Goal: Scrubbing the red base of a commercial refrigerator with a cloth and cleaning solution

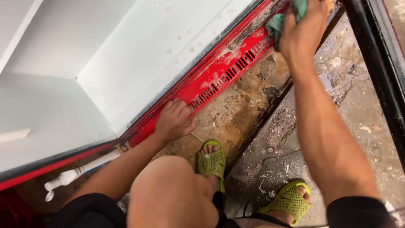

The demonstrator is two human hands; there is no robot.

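Wipe step in hand: crumpled teal-green cloth (282, 20) is clenched in right hand (301, 33), pressed on soapy red metal vent grille (230, 74). Left hand (174, 120), grip released, is braced flat on grille's lower end. Next stroke likely needs firm pressure along the slots.

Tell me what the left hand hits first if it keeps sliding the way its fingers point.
The left hand lies on the red grille, fingers pointing toward the white cabinet; its dark lower edge probably comes first, though depth is unclear.

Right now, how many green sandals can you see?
2. One green sandal is on the foot by the bent knee, on the brown wet floor. The other green sandal is further right on the grey floor, under the right arm.
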